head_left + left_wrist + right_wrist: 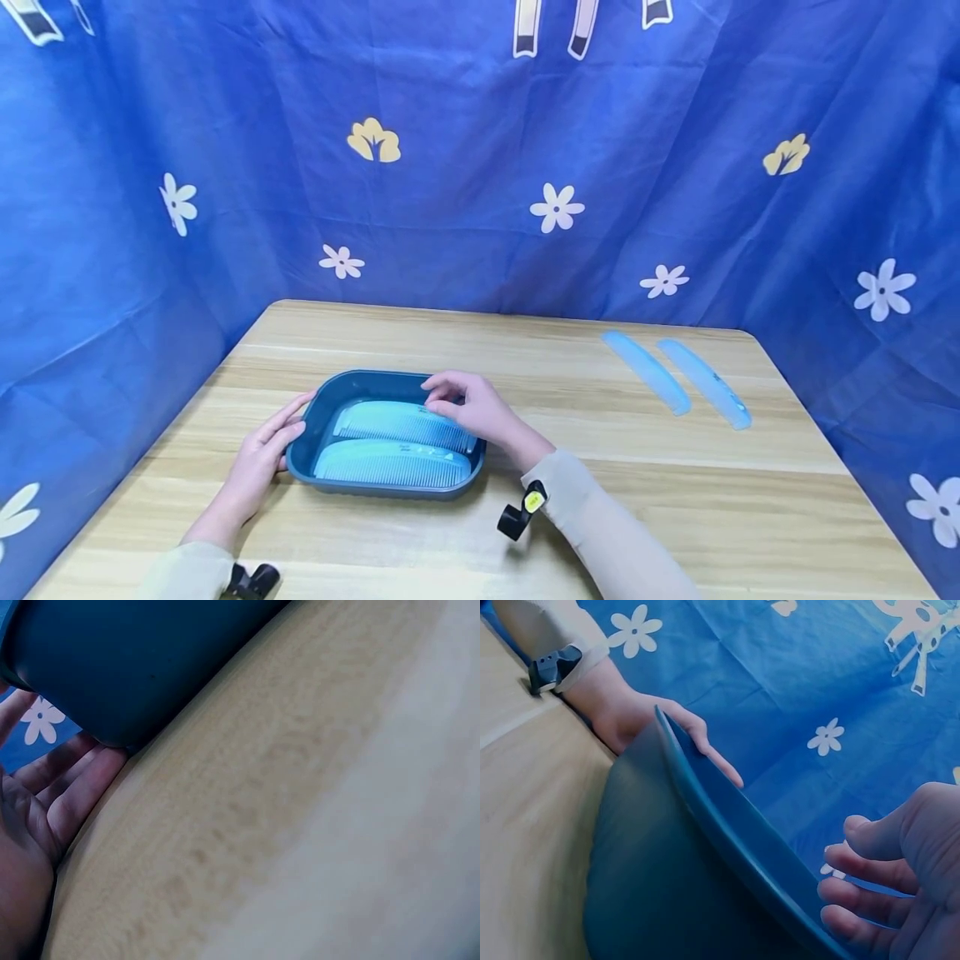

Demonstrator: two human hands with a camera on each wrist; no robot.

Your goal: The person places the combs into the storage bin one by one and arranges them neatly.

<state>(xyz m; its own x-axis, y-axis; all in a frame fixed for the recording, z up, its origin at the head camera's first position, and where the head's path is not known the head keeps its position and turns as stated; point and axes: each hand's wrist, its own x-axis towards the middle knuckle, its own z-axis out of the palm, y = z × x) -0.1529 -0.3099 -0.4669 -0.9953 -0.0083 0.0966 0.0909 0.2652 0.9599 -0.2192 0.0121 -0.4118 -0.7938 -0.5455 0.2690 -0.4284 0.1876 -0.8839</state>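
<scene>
Four combs, pale blue plastic, fine-toothed: two in the tray, two on the table.

Item: tray (375,490), dark teal, rounded corners, left of centre on a wood-grain table (450,546). Contents: near comb (390,468) and far comb (405,423), side by side, teeth toward the near edge.

Item: left table comb (647,372) and right table comb (707,383), apart, slanted, far right.

Left hand (258,458): fingers nearly straight, laid against the tray's left side; no comb held.

Right hand (480,408): at the tray's right end, over the far comb; fingers loosely bent, thumb apart, nothing seen in the grasp.

Step, as judged: arranging combs at the tray, left hand steadying; placing or removal cannot be told. Gripping a comb would call for closing thumb and fingers on its spine.

Markings: small dark print on three combs, illegible; yellow label (534,501) on the right wrist camera (514,522), unreadable.
</scene>
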